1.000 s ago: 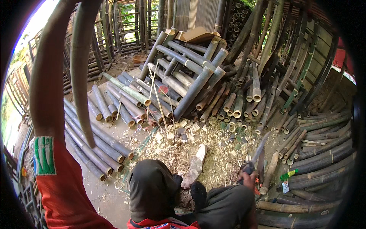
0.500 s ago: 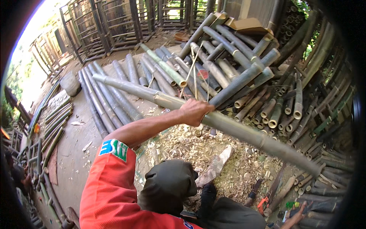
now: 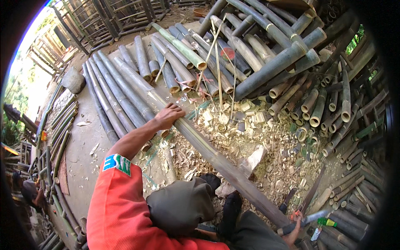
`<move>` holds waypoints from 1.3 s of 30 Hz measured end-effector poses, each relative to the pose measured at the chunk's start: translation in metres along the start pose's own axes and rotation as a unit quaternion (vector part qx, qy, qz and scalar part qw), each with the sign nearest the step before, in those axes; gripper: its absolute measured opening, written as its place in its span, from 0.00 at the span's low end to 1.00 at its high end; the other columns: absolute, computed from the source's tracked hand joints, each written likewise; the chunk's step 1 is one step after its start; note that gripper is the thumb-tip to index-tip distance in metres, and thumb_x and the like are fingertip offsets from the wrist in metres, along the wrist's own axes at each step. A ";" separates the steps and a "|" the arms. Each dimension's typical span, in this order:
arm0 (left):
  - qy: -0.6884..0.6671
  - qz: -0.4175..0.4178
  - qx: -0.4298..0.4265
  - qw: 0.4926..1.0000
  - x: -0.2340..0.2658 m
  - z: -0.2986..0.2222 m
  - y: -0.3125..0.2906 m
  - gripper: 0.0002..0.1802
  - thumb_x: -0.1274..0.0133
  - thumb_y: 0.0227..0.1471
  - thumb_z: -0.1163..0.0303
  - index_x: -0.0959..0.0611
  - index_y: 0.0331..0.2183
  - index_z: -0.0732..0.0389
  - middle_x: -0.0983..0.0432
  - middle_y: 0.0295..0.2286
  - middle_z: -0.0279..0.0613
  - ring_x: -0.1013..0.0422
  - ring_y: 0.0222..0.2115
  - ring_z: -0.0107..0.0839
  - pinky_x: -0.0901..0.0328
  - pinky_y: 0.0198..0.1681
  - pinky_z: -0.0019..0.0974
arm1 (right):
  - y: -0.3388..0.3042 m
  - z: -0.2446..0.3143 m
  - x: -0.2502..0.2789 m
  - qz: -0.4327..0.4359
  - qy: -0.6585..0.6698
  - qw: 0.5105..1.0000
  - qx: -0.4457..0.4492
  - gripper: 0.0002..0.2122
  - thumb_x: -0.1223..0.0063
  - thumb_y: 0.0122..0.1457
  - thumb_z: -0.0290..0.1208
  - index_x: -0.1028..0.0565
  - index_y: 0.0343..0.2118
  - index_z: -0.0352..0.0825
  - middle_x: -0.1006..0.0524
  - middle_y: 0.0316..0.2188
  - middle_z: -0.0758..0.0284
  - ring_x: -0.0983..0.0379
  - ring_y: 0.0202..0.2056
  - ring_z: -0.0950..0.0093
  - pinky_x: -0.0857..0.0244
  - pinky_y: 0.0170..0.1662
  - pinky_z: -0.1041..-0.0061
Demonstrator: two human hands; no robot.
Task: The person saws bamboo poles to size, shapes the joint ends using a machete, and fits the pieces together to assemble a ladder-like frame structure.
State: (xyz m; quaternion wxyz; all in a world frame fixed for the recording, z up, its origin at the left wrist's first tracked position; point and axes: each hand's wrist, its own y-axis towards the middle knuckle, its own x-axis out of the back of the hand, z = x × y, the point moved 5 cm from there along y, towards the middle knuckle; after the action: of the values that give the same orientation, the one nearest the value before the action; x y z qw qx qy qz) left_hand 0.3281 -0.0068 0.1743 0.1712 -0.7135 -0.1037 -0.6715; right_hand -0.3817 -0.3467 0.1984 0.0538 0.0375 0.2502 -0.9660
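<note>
My left hand (image 3: 168, 116), at the end of a red sleeve, is closed over a long grey-brown bamboo pole (image 3: 204, 146). The pole slants from the laid-out bamboo at the far left to my legs at the lower right. Beneath it, a pale wooden block (image 3: 252, 161) shows partly. At the lower right, my right hand (image 3: 294, 230) has its fingers at the orange handle of a saw (image 3: 314, 189) and seems to grip it. The saw's dark blade points away from me.
Bamboo poles (image 3: 121, 98) lie side by side at left, near a grey stone (image 3: 73, 80). A large bamboo pile (image 3: 266, 83) stands at the back right. Pale chips (image 3: 266, 125) cover the ground. A green bottle (image 3: 327, 222) lies by my right hand, among cut bamboo (image 3: 352, 225).
My left hand has lowered the pole and come nearer, the pole's near end swinging toward my legs. My right hand has moved left from the bamboo to the saw's handle. The view has shifted.
</note>
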 end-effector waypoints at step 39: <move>-0.048 0.251 -0.107 0.961 -0.043 -0.161 0.079 0.34 0.25 0.28 0.56 0.17 0.42 0.55 0.18 0.33 0.41 0.21 0.39 0.40 0.27 0.44 0.46 | -0.030 -0.036 -0.245 0.304 -0.637 0.660 0.257 0.26 0.44 0.66 0.35 0.37 0.60 0.25 0.20 0.37 0.44 0.18 0.33 0.50 0.24 0.34 0.56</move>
State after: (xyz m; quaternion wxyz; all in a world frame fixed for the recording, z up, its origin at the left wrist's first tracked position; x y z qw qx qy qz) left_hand 0.2058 -0.1378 0.1294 0.2517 -0.7621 0.1433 -0.5791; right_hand -0.1405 -0.2826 0.2057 0.4786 -0.5011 -0.1283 -0.7095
